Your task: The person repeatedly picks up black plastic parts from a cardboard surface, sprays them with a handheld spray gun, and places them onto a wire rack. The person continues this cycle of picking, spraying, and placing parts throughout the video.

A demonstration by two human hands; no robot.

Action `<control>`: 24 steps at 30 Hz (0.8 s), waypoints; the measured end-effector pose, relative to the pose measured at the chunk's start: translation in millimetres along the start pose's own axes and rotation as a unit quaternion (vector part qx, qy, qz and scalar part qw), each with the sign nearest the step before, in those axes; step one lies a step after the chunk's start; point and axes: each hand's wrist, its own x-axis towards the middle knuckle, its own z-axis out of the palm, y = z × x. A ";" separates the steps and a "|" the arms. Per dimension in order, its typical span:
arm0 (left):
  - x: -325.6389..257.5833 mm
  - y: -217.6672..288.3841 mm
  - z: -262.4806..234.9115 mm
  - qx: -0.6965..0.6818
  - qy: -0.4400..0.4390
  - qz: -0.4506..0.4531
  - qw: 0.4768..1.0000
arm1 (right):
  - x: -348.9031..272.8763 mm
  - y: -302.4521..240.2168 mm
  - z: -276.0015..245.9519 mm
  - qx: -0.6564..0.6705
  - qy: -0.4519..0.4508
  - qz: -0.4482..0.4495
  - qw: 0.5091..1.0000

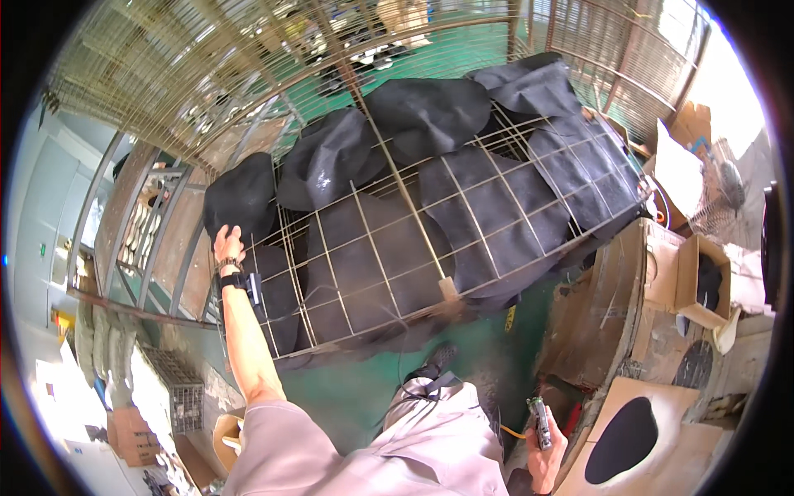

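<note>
My left hand (229, 245) reaches to the left end of a wire rack (405, 186), its fingers curled at the lower edge of a black sheet (240, 194) that looks like leather or rubber. More black cut pieces (430, 112) drape over the rack's far side, and others (488, 207) lie under its wire grid. Low on the right, beside my leg, my right hand (546, 459) is closed round a small metal spray gun (540, 423). A yellow hose (513, 432) shows next to it.
Curved slatted fencing (223, 74) rises behind the rack. On the right are a worn bench (591, 314), an open cardboard box (703, 281) and a board with a black oval (622, 438). A metal frame (149, 223) and wire crate (175, 393) stand left. The floor (331, 397) is green.
</note>
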 end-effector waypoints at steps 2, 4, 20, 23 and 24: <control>-26.0 22.8 -7.7 0.202 0.053 0.080 0.975 | -7.3 9.4 -3.7 -0.009 0.030 -0.065 0.997; -64.3 53.3 -14.4 0.296 0.070 0.179 0.935 | -18.1 14.9 -12.7 -0.030 0.029 -0.018 0.999; -589.1 144.3 61.1 0.031 -0.856 0.316 0.407 | -219.8 25.9 -62.9 -0.010 0.368 0.128 0.921; -634.4 52.2 143.5 0.102 -0.861 0.278 0.412 | -260.1 27.5 -69.8 0.016 0.451 0.170 0.876; -638.0 22.2 168.8 0.139 -0.844 0.281 0.435 | -271.9 28.4 -71.9 0.013 0.476 0.181 0.861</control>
